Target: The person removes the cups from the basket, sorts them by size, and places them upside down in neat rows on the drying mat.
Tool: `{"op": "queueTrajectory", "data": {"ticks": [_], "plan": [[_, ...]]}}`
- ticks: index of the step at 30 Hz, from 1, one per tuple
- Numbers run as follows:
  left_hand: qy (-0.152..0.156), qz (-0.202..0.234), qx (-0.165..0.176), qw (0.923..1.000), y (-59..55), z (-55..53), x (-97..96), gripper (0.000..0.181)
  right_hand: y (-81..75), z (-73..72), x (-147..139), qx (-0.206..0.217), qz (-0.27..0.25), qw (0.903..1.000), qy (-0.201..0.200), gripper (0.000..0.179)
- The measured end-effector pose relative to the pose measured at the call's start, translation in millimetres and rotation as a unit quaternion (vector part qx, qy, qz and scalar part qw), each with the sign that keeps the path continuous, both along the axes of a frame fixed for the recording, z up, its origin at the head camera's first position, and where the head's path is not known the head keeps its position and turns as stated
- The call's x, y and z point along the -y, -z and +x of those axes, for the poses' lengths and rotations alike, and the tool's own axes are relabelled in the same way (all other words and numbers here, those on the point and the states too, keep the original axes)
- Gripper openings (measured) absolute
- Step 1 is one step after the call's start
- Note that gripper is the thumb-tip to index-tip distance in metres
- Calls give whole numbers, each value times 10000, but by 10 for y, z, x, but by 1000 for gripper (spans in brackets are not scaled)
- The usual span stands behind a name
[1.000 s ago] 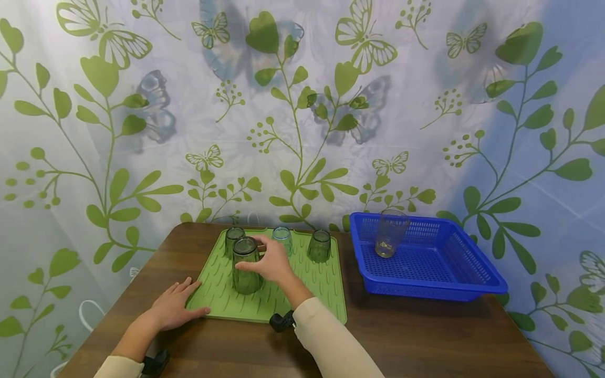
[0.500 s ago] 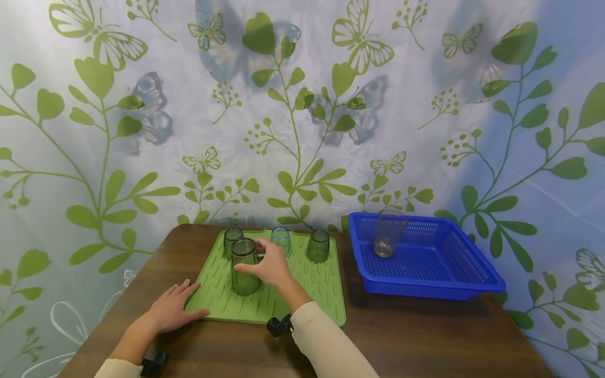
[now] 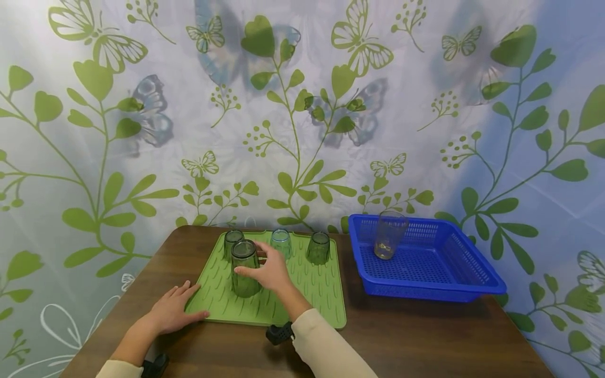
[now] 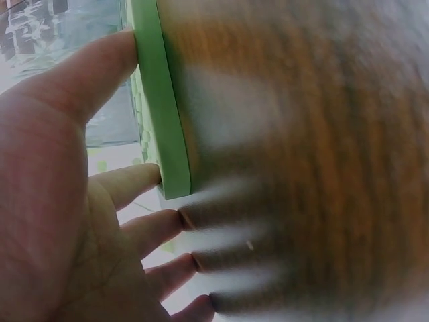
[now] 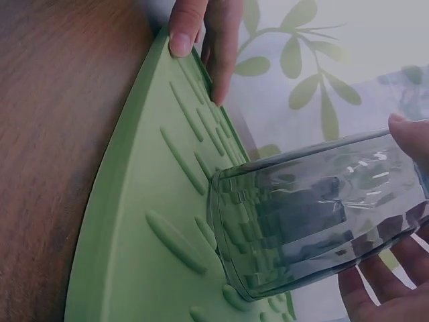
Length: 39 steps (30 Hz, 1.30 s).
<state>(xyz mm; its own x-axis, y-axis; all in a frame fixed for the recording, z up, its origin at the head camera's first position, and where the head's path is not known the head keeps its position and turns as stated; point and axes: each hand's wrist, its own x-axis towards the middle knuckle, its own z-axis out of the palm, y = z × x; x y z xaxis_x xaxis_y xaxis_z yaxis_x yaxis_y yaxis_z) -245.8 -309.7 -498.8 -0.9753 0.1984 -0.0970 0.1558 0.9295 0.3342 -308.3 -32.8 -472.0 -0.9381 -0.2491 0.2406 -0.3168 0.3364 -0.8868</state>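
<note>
A tall green-tinted drinking glass (image 3: 246,278) stands on the front left part of the green drying mat (image 3: 302,304). My right hand (image 3: 271,270) grips it near the top, thumb on the near side and fingers around the far side. In the right wrist view the end of the faceted glass (image 5: 315,215) meets the ridged mat. Fingers spread, my left hand (image 3: 172,310) rests at the mat's left front corner. Its thumb touches the mat's edge (image 4: 161,100) in the left wrist view, and the other fingertips are at the corner and on the tabletop.
Along the back of the mat stand three short glasses: a dark one (image 3: 231,239) behind the tall glass, a bluish one (image 3: 281,242) and a green one (image 3: 319,249). To the right, a blue plastic basket (image 3: 430,291) holds a clear tall glass (image 3: 389,236). A patterned curtain hangs behind the wooden table (image 3: 416,336).
The head view has shifted slightly. Both hands and the tall glass keep their places on the mat, with the right hand's grip much the same.
</note>
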Motion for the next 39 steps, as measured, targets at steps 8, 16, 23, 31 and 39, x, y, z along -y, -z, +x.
{"op": "queueTrajectory", "data": {"ticks": [8,16,23,31,39], "plan": [[-28,5,90,10000,4,14,-13,96,-8,60,-66,108,-244,9996,-94,79],[-1,-13,30,10000,-6,25,-5,95,-32,106,-232,107,-596,9979,-225,73],[5,6,32,10000,-25,47,-9,96,-64,182,-434,-3,-799,9967,-155,65],[-25,46,18,10000,-32,66,-13,96,-124,261,-713,-498,-1106,9926,-104,59],[-10,9,9,10000,-43,58,-21,95,-205,325,-983,-677,-1493,9864,97,50]]}}
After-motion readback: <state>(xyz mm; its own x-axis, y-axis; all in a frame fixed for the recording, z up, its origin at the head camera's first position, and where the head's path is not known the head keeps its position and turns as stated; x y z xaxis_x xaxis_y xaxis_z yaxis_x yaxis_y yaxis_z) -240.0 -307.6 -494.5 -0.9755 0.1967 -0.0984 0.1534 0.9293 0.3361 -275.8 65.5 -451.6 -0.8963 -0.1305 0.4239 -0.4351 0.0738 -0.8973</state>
